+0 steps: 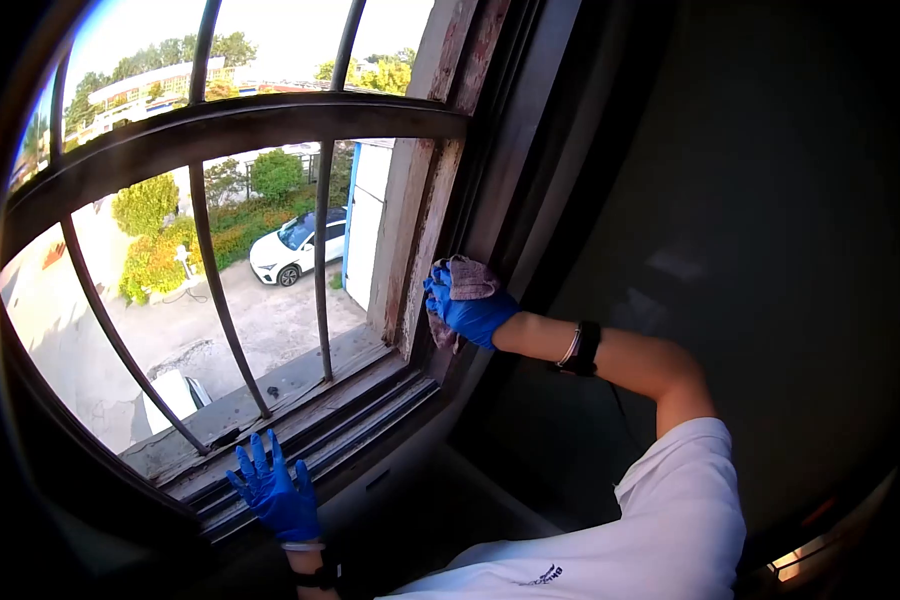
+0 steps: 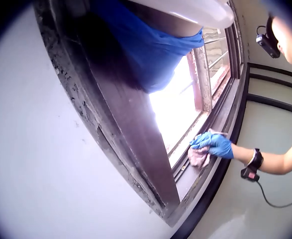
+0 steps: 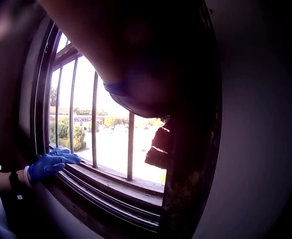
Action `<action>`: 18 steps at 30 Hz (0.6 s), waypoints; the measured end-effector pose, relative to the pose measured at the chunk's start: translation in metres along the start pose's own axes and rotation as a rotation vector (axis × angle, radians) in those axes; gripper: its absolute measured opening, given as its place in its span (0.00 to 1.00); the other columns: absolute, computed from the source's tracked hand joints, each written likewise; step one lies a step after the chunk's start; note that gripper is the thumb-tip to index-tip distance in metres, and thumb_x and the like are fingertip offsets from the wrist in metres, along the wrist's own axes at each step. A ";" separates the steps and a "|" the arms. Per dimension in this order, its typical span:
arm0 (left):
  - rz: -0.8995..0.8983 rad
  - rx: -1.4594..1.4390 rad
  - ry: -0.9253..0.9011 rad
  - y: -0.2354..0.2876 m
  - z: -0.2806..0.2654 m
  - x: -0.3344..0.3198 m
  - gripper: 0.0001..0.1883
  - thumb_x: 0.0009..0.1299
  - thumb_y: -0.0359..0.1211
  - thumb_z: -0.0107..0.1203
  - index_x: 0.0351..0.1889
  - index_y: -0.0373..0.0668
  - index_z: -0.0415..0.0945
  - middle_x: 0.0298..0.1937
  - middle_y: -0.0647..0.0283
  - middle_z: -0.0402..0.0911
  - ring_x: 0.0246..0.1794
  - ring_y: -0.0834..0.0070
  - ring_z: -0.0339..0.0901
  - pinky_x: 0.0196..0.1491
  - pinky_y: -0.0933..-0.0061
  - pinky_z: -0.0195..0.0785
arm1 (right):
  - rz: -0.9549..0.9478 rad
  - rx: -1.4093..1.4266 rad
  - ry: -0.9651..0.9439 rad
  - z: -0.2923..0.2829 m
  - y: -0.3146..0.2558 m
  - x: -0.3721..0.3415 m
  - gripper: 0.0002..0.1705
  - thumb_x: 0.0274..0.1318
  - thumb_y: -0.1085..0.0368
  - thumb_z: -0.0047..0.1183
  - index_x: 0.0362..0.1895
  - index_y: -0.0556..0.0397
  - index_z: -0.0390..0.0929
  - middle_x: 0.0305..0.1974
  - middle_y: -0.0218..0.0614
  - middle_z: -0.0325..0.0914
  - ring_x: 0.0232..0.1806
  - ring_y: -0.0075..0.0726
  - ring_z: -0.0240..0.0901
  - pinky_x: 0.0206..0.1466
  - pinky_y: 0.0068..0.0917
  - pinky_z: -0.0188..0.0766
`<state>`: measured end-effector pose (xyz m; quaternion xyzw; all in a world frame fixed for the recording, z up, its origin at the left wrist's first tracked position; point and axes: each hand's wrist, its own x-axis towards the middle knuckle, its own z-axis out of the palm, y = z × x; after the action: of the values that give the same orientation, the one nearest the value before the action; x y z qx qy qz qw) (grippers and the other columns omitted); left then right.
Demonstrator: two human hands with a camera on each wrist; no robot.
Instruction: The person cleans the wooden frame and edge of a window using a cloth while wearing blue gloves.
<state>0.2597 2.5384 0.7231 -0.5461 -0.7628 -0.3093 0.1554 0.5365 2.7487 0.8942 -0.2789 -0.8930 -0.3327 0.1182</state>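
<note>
My right hand (image 1: 473,312), in a blue glove, grips a greyish-pink cloth (image 1: 472,278) against the right side of the window frame (image 1: 478,235). Part of the cloth hangs below the fingers. In the left wrist view the same cloth (image 2: 200,155) is bunched under the gloved right hand (image 2: 213,145) at the frame. My left hand (image 1: 276,495), also in a blue glove, rests on the lower window track (image 1: 335,430) with its fingers spread. From the right wrist view, the left hand (image 3: 54,163) lies flat at the sill; the right hand there is dark.
Upright metal bars (image 1: 215,275) and a thick crossbar (image 1: 260,125) span the window opening. Old paint peels from the outer frame (image 1: 425,230). A dark wall (image 1: 770,250) stands to the right. Outside are a white car (image 1: 300,245), bushes and pavement. A cable (image 2: 275,204) hangs from the right wrist camera.
</note>
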 end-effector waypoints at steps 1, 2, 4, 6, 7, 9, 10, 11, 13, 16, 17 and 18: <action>-0.004 -0.014 -0.008 -0.001 0.000 0.000 0.25 0.65 0.40 0.47 0.61 0.49 0.64 0.66 0.61 0.60 0.70 0.61 0.48 0.70 0.54 0.29 | -0.094 -0.212 -0.087 -0.001 0.029 0.003 0.19 0.59 0.66 0.39 0.55 0.54 0.66 0.59 0.42 0.63 0.59 0.45 0.60 0.65 0.35 0.54; -0.009 -0.027 -0.015 -0.003 0.001 0.000 0.25 0.66 0.40 0.47 0.62 0.49 0.64 0.66 0.61 0.60 0.70 0.61 0.48 0.70 0.54 0.30 | 0.363 0.392 -0.203 -0.061 0.038 0.039 0.21 0.60 0.67 0.40 0.58 0.53 0.61 0.59 0.42 0.62 0.58 0.46 0.62 0.63 0.40 0.57; -0.015 -0.023 -0.018 -0.003 0.001 0.000 0.25 0.66 0.40 0.45 0.63 0.49 0.63 0.66 0.60 0.60 0.70 0.61 0.48 0.69 0.55 0.33 | 0.477 1.128 0.335 -0.111 0.101 0.084 0.22 0.66 0.56 0.30 0.58 0.54 0.57 0.57 0.45 0.62 0.54 0.52 0.65 0.56 0.50 0.65; -0.025 -0.024 -0.036 -0.004 0.001 0.001 0.26 0.66 0.41 0.44 0.63 0.49 0.62 0.66 0.59 0.60 0.70 0.60 0.49 0.69 0.56 0.37 | 0.191 0.681 0.439 -0.185 0.192 0.134 0.24 0.65 0.54 0.26 0.56 0.56 0.61 0.56 0.48 0.63 0.54 0.52 0.65 0.57 0.50 0.65; -0.024 -0.027 -0.037 -0.005 0.002 0.000 0.26 0.66 0.41 0.44 0.63 0.48 0.62 0.66 0.59 0.60 0.69 0.59 0.49 0.68 0.57 0.40 | 0.138 -0.155 0.390 -0.238 0.202 0.153 0.21 0.63 0.60 0.30 0.54 0.53 0.67 0.57 0.47 0.64 0.57 0.49 0.64 0.63 0.46 0.59; -0.024 -0.028 -0.047 -0.006 0.004 -0.001 0.26 0.66 0.40 0.44 0.63 0.48 0.62 0.66 0.58 0.60 0.69 0.57 0.50 0.67 0.56 0.41 | 0.273 -0.246 0.338 -0.307 0.202 0.189 0.20 0.60 0.53 0.33 0.39 0.49 0.76 0.43 0.37 0.75 0.51 0.42 0.67 0.60 0.49 0.54; -0.025 -0.031 -0.057 -0.006 0.006 -0.001 0.27 0.65 0.40 0.43 0.64 0.47 0.61 0.66 0.57 0.59 0.69 0.56 0.50 0.67 0.55 0.41 | 0.363 -1.067 0.272 -0.325 0.211 0.199 0.22 0.61 0.53 0.32 0.39 0.49 0.78 0.46 0.36 0.74 0.52 0.43 0.67 0.62 0.49 0.52; -0.010 -0.035 -0.048 -0.007 0.007 -0.002 0.27 0.65 0.40 0.43 0.64 0.47 0.60 0.66 0.57 0.59 0.68 0.55 0.51 0.67 0.56 0.42 | 0.365 -1.066 0.269 -0.325 0.226 0.208 0.22 0.61 0.53 0.32 0.39 0.49 0.78 0.46 0.36 0.74 0.52 0.43 0.67 0.62 0.49 0.52; -0.005 -0.052 -0.058 -0.009 0.006 -0.002 0.27 0.66 0.40 0.43 0.64 0.47 0.60 0.66 0.57 0.59 0.68 0.55 0.51 0.67 0.57 0.43 | 0.281 -1.288 0.583 -0.312 0.249 0.222 0.21 0.60 0.54 0.34 0.41 0.48 0.79 0.48 0.37 0.74 0.53 0.44 0.67 0.61 0.50 0.53; 0.004 -0.081 -0.062 -0.008 0.004 -0.001 0.26 0.66 0.39 0.42 0.64 0.46 0.61 0.66 0.57 0.59 0.68 0.54 0.51 0.67 0.57 0.44 | 0.347 -1.103 0.292 -0.260 0.202 0.186 0.17 0.55 0.57 0.39 0.37 0.44 0.81 0.46 0.36 0.75 0.51 0.44 0.67 0.63 0.52 0.49; 0.011 -0.092 -0.063 -0.009 0.003 -0.001 0.26 0.67 0.39 0.42 0.64 0.47 0.61 0.66 0.57 0.59 0.68 0.55 0.51 0.67 0.57 0.44 | 0.180 -1.049 0.248 -0.238 0.161 0.155 0.19 0.59 0.64 0.34 0.52 0.48 0.72 0.57 0.43 0.66 0.58 0.46 0.63 0.67 0.39 0.52; 0.020 -0.101 -0.067 -0.010 0.002 -0.001 0.25 0.67 0.38 0.42 0.63 0.47 0.61 0.66 0.57 0.59 0.68 0.55 0.51 0.67 0.57 0.44 | 0.145 -0.951 0.152 -0.206 0.121 0.123 0.19 0.57 0.64 0.38 0.52 0.43 0.73 0.57 0.40 0.66 0.61 0.46 0.60 0.68 0.38 0.49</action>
<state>0.2510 2.5363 0.7181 -0.5709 -0.7455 -0.3274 0.1054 0.5112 2.7394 1.1616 -0.3383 -0.6091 -0.7143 0.0656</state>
